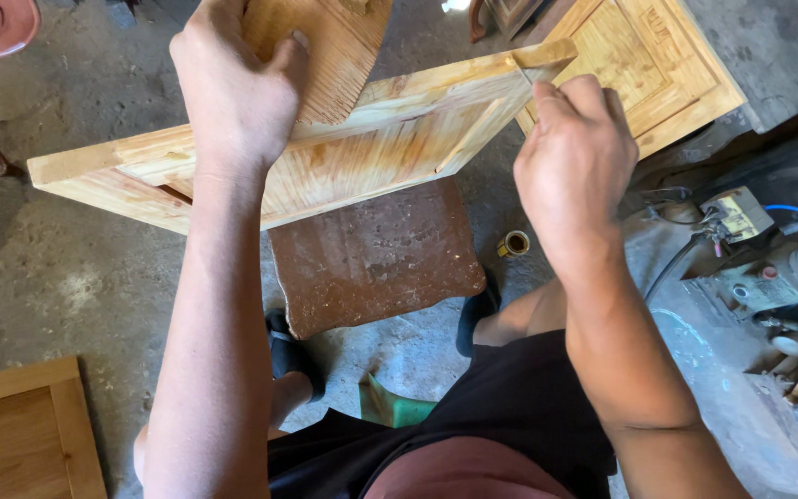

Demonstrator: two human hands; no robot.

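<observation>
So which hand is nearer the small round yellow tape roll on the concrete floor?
Right. The right hand is just above the tape roll; the left hand grips the wooden panel farther left.

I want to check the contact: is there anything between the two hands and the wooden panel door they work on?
Nothing visible. The left hand grips the top edge of the wooden panel door directly; the right hand presses a thin metal tool to its corner.

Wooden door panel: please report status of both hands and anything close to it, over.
Left hand grips wooden door panel at top edge. Right hand pinches a thin metal piece at panel corner. Brown block below, small tape roll beside.
</observation>
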